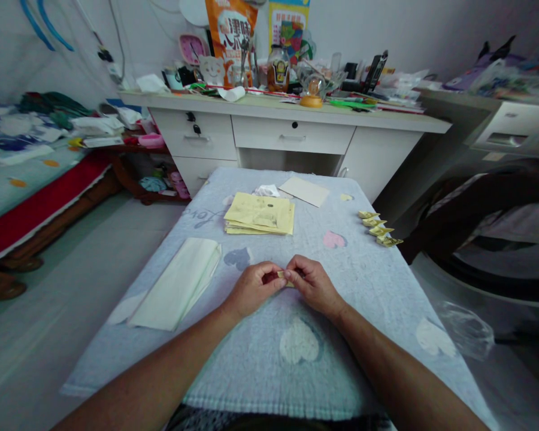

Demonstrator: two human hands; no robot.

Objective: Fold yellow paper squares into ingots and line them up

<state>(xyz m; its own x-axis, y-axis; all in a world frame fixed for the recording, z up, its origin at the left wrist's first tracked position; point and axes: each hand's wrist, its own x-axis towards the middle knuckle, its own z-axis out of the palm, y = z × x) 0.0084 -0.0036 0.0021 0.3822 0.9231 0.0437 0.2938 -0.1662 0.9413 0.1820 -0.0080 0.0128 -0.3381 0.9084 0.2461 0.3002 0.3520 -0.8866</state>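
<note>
My left hand (257, 286) and my right hand (313, 282) meet over the middle of the cloth-covered table (251, 359). Between their fingertips they pinch a small piece of folded yellow paper (289, 284), mostly hidden by the fingers. Beyond the hands lies a stack of yellow paper sheets (260, 211) with dark marks on top. A folded pale green-white paper bundle (179, 284) rests to the left of my left hand. Over at the right edge, several folded yellow paper pieces (377, 230) stand in a row.
A beige card (304, 190) and a crumpled white tissue (266, 190) lie near the table's far edge. Behind stands a white desk (291, 134) crowded with jars and packets. A bed (36, 161) is at left, a washing machine (503, 131) at right, and a clear plastic bag (465, 329) beside the table.
</note>
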